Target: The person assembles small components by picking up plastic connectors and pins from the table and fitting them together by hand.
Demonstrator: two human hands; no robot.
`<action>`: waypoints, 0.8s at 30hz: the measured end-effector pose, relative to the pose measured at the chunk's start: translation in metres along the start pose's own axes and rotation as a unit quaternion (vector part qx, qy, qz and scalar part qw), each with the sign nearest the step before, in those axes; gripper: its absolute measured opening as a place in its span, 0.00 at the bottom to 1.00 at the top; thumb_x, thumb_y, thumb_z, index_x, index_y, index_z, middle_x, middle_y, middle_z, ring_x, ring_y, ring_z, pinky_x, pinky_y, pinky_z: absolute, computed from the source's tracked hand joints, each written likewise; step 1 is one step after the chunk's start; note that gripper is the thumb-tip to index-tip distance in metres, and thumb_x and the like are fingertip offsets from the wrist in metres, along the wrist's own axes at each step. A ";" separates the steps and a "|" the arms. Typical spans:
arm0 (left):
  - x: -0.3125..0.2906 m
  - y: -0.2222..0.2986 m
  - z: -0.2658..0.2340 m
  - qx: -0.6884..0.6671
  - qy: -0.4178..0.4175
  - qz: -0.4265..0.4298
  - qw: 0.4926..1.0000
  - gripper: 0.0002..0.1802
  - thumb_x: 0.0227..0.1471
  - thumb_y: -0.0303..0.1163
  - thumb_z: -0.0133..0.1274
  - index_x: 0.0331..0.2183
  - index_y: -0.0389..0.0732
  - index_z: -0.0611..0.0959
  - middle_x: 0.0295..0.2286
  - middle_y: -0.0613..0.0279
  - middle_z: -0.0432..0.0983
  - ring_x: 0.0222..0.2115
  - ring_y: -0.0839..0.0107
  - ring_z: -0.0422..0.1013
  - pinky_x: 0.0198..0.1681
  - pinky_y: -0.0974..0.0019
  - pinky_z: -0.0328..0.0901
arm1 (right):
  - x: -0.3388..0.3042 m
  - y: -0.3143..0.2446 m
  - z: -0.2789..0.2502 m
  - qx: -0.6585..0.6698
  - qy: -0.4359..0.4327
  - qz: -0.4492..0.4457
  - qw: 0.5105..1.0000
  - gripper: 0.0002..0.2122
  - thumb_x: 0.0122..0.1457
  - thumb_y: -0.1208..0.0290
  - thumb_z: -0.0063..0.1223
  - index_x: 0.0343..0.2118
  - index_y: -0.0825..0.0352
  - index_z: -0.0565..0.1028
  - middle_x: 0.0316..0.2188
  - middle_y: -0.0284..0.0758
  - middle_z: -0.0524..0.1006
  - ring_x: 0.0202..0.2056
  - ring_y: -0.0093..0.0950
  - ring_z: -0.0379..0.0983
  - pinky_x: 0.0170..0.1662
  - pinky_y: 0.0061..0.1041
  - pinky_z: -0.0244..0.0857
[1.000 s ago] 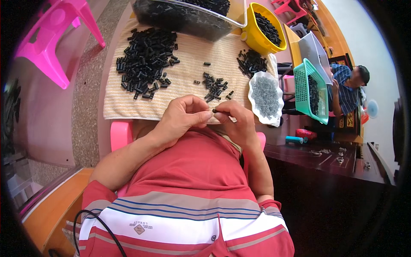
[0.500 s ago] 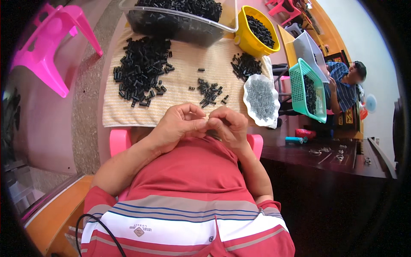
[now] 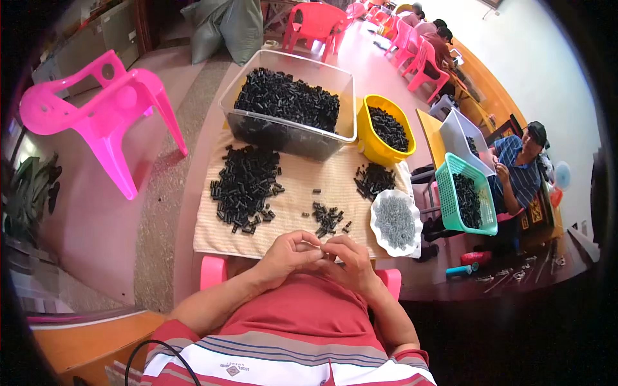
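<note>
My left hand (image 3: 291, 258) and my right hand (image 3: 348, 260) meet at the near edge of the towel-covered table, in front of my red shirt. The fingertips of both are pinched together; whatever lies between them is too small and covered to make out. Just beyond my hands is a small cluster of black cylindrical parts (image 3: 327, 219). A larger heap of such black parts (image 3: 244, 186) spreads to the left. To the right stands a white scalloped dish (image 3: 418, 228) full of small clear-grey pieces (image 3: 394, 221). Behind it lies another pile of black parts (image 3: 375, 181).
A clear plastic bin (image 3: 290, 132) of black parts and a yellow tub (image 3: 388, 153) stand at the back. Right of the table are a green basket (image 3: 481, 228) and a co-worker (image 3: 520, 170). A pink chair (image 3: 106, 119) stands left; more people sit far off.
The view has tilted up, so the table and my hands sit lower, and the far room with seated people shows. My hands stay together, fingers still pinched.
</note>
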State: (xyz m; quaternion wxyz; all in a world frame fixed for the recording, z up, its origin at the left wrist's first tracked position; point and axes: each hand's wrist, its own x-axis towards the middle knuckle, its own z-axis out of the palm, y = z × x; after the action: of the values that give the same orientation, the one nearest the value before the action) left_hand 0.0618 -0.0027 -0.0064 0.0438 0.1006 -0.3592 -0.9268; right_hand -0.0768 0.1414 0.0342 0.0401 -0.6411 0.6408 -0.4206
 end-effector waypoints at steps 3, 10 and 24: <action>0.000 0.003 0.004 0.007 0.003 0.000 1.000 0.12 0.56 0.22 0.56 0.43 0.37 0.75 0.39 0.56 0.79 0.38 0.69 0.78 0.43 0.68 0.75 | 0.001 0.003 -0.001 -0.026 0.001 -0.014 1.000 0.15 0.47 0.76 0.67 0.39 0.67 0.76 0.32 0.38 0.77 0.26 0.33 0.77 0.28 0.29 0.72; 0.001 0.000 0.004 0.049 0.025 0.017 0.998 0.10 0.53 0.21 0.59 0.39 0.37 0.77 0.35 0.61 0.79 0.37 0.74 0.76 0.43 0.70 0.73 | -0.001 0.006 -0.003 -0.064 -0.001 -0.057 0.996 0.15 0.44 0.76 0.69 0.36 0.67 0.77 0.31 0.38 0.77 0.26 0.33 0.77 0.26 0.28 0.71; -0.002 0.005 0.015 0.111 0.021 0.006 0.994 0.08 0.52 0.22 0.61 0.34 0.39 0.78 0.33 0.65 0.78 0.34 0.77 0.75 0.41 0.72 0.71 | -0.009 0.011 -0.004 -0.039 0.027 -0.091 0.995 0.15 0.44 0.76 0.68 0.36 0.67 0.78 0.31 0.38 0.78 0.26 0.33 0.77 0.25 0.28 0.72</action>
State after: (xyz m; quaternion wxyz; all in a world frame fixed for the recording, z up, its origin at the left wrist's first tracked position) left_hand 0.0603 0.0038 0.0083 0.0454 0.1223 -0.4592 -0.8787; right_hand -0.0862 0.1493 0.0265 -0.0411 -0.6864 0.5965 -0.4141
